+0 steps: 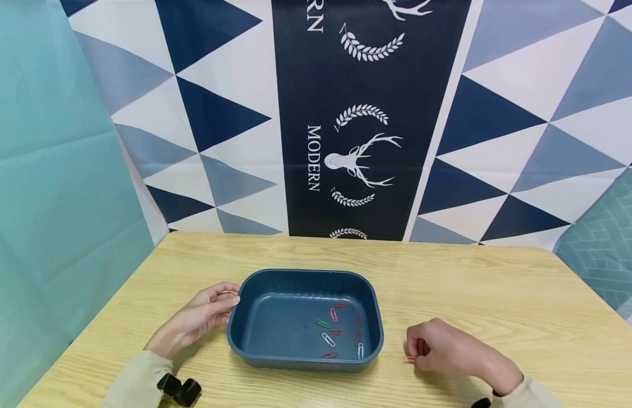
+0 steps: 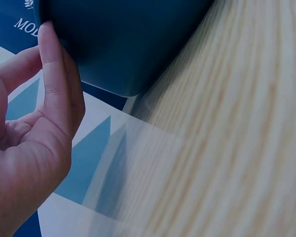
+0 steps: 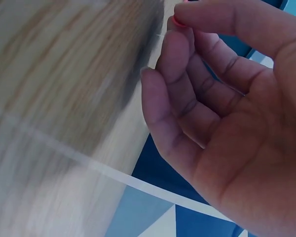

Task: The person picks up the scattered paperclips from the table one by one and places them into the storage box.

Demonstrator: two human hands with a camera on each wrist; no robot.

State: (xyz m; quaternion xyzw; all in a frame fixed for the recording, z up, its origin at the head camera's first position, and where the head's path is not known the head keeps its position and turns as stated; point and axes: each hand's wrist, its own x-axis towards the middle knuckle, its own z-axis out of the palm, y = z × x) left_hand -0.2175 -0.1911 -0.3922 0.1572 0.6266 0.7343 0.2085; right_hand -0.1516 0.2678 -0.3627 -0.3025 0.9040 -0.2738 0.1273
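Note:
A dark blue-green plastic basin sits on the wooden table, with several paper clips scattered over its floor, mostly on the right side. Among them are a green paper clip, a pink paper clip and a white paper clip; others are red. My left hand touches the basin's left side, its fingers extended against the outer wall. Right of the basin, low over the tabletop, my right hand pinches a red paper clip between thumb and fingertips. Only a bit of that clip shows in the right wrist view.
The light wooden table runs back to a wall cloth printed with blue, grey and white triangles. A dark panel with deer heads hangs at its middle. Teal cloth covers the left side.

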